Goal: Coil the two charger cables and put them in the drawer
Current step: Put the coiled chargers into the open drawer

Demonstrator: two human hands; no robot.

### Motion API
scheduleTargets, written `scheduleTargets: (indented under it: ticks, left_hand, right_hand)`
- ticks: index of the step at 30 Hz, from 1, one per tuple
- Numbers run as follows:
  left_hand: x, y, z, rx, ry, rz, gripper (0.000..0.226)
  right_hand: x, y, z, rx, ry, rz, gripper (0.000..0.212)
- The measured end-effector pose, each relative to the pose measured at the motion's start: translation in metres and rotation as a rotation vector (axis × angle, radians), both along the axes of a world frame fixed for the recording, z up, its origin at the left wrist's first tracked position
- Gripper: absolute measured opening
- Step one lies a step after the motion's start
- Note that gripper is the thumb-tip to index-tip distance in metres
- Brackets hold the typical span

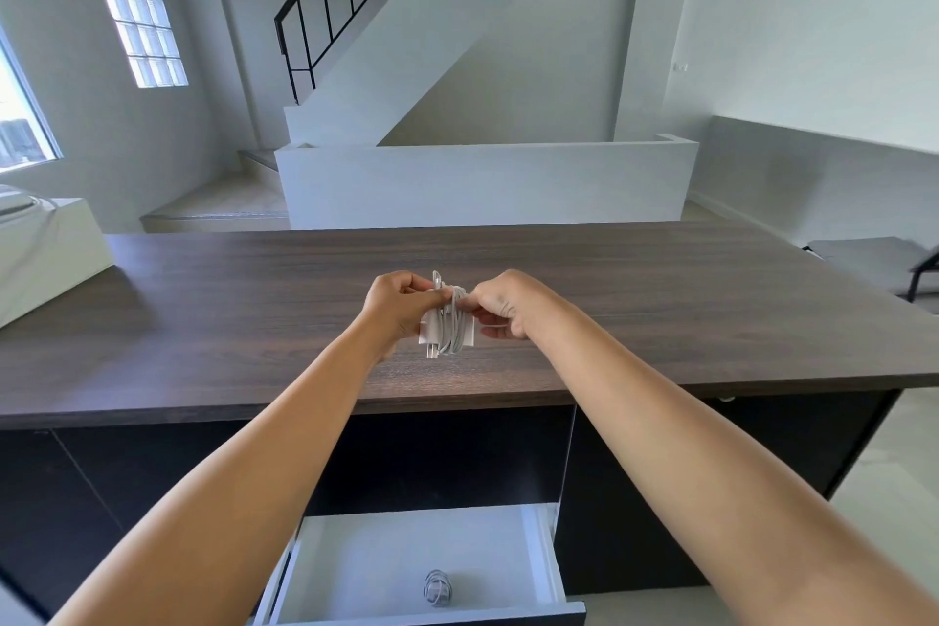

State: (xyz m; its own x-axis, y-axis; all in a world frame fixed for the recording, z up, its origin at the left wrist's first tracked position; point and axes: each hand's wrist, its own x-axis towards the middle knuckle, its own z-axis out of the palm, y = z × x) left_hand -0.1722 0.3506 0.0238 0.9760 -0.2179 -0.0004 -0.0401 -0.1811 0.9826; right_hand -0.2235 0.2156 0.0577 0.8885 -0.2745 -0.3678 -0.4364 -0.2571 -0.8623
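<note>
Open drawer (533,552), nearest: one coiled cable (437,587) already lies inside. Above the desk (203,320), left hand (401,302) grips the second charger (446,323), right hand (500,305) pinching its last cable turn. Wrap looks nearly finished; stowing remains.

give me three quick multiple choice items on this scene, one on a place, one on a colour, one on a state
1. Where is the finished coiled cable?
A. in the open drawer
B. on the desk
C. on the floor

2. What colour is the desk top?
A. white
B. dark brown
C. red

3. How is the charger with its cable held?
A. lying free on the desk
B. by one hand only
C. by both the left hand and right hand

Answers: 1 A, it lies on the drawer floor. 2 B, dark wood grain shows. 3 C, fingers of both hands grip it above the desk.
</note>
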Motion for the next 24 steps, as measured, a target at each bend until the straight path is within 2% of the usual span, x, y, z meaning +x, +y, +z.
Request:
scheduleTargets:
  ticks: [3,6,8,11,18,24]
  left_hand:
    - [0.0,0.0,0.0,-0.005,0.03,-0.014,0.029]
    - [-0.002,0.002,-0.006,-0.085,0.124,-0.027,0.038]
    - [-0.004,0.002,-0.009,-0.178,0.196,-0.028,0.033]
    - [-0.006,0.002,-0.008,-0.273,0.265,-0.03,0.025]
    - [-0.008,0.002,-0.013,-0.339,0.337,-0.072,0.032]
    - [-0.009,0.001,-0.025,-0.394,0.398,-0.125,0.018]
  right_hand:
    - [0.005,-0.001,-0.008,-0.097,-0.062,0.008,0.017]
    - [0.006,-0.004,-0.016,-0.357,-0.159,0.031,0.03]
    - [0.0,-0.007,-0.017,-0.428,-0.243,0.069,0.024]
    - [-0.004,-0.01,-0.019,-0.395,-0.332,0.07,0.024]
    - [-0.003,-0.018,-0.029,-0.295,-0.374,0.032,0.028]
    - [-0.014,-0.025,-0.03,-0.307,-0.38,0.034,0.023]
